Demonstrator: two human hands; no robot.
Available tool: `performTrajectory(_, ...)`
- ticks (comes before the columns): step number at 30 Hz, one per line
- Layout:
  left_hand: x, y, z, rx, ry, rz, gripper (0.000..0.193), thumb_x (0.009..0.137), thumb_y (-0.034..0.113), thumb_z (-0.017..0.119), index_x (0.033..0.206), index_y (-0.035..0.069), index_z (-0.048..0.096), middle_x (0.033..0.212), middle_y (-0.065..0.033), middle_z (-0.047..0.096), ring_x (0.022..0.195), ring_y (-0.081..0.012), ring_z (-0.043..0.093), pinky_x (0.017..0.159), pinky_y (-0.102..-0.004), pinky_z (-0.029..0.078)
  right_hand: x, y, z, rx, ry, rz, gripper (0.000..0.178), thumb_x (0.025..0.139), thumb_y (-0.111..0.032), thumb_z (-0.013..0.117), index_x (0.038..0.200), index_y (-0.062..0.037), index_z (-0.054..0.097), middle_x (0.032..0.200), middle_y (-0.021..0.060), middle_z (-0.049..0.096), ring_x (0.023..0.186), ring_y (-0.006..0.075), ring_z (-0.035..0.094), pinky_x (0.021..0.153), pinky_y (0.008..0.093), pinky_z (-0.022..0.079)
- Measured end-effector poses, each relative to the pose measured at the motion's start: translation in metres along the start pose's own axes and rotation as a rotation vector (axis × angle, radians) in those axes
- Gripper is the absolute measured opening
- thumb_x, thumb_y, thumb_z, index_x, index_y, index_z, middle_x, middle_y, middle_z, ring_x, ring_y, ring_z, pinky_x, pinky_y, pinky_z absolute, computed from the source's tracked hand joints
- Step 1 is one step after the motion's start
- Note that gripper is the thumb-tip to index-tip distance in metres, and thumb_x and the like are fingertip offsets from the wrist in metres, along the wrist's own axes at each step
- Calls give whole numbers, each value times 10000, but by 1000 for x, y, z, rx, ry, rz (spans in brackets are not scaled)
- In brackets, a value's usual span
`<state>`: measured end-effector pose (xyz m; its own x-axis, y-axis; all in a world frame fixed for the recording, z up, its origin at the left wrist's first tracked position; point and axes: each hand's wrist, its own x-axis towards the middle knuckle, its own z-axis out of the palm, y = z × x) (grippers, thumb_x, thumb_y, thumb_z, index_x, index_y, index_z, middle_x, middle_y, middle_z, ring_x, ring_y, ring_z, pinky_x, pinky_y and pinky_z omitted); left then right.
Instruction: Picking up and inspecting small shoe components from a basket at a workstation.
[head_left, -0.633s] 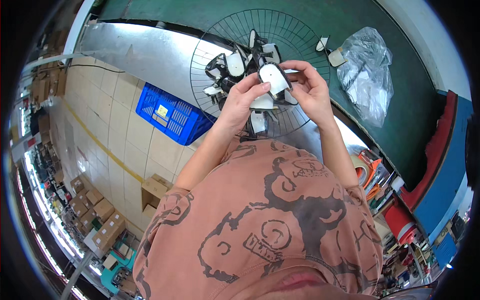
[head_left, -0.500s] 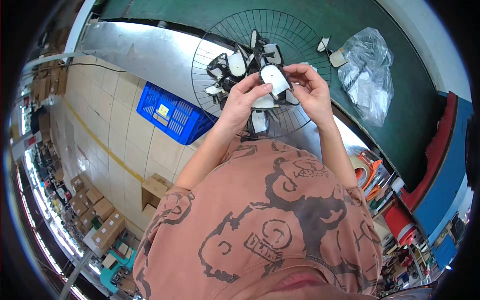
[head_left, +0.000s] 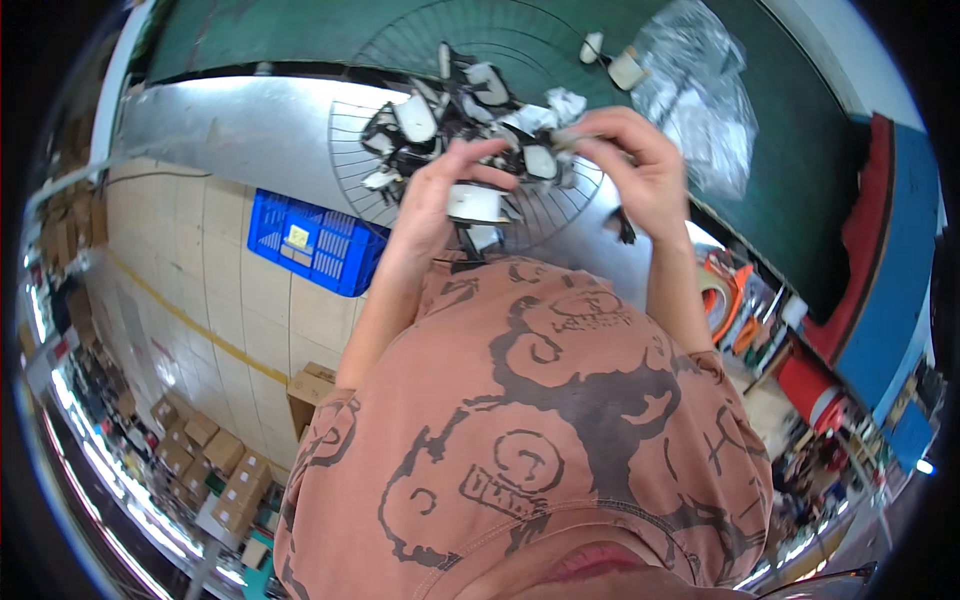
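Note:
My left hand (head_left: 428,198) is open, fingers stretched out and apart over the near side of a pile of small white pads with black edging (head_left: 416,118). The pile lies in a round black wire basket (head_left: 345,165). My right hand (head_left: 640,170) is closed in a pinch at the pile's right side. Blur hides most of what its fingertips hold. A dark frayed strip (head_left: 624,228) shows below that palm; I cannot tell whether it belongs to the held thing. One white pad (head_left: 474,203) lies just under my left fingers.
A clear plastic bag (head_left: 700,110) and two loose white pads (head_left: 626,70) lie on the green table (head_left: 800,190). A metal ledge (head_left: 230,120) runs along its front. A blue crate (head_left: 315,243) stands on the floor at left. An orange tape dispenser (head_left: 735,300) is by my right forearm.
Both hands held a white, black-edged pad between them; now they are apart. The left has let go and spread its fingers, while the right pinches at the right. My view has shifted.

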<state>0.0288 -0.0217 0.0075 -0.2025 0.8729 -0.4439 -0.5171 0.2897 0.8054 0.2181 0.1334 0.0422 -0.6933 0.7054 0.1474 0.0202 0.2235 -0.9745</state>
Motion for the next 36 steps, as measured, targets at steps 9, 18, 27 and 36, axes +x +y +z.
performTrajectory(9, 3, 8, -22, -239, 98, -10, 559, 1003, 458, 448, 1306, -1, 545, 1078, -134, 688, 872, -152, 647, 713, -270, 525, -75, 41, -49, -467, -65, 577, 204, 811, -34, 675, 1014, -51, 674, 668, 5, 541, 635, 101, 499, 633, 258, 431)
performTrajectory(18, -9, 1, -47, -422, 60, 12, 535, 1008, 398, 492, 1362, -3, 477, 1130, -148, 649, 914, -215, 653, 809, -353, 547, -35, 20, -37, -726, -52, 268, 156, 773, -72, 658, 916, -98, 715, 892, 75, 659, 890, 316, 585, 795, 409, 475)
performTrajectory(27, -7, 0, -16, -226, -11, -54, 463, 992, 370, 527, 1259, -7, 566, 929, -98, 691, 825, -206, 675, 751, -304, 540, 15, 51, -2, -1036, -156, -278, 134, 690, -59, 717, 805, -117, 678, 851, 8, 636, 844, 233, 566, 808, 377, 408)
performTrajectory(36, -3, 17, 22, -106, -141, -86, 503, 953, 296, 584, 1368, 23, 511, 1092, -133, 672, 712, -172, 695, 604, -238, 546, -12, 15, 24, -514, 131, -594, 332, 559, 146, 625, 844, -24, 625, 935, 99, 629, 875, 288, 611, 736, 372, 502)
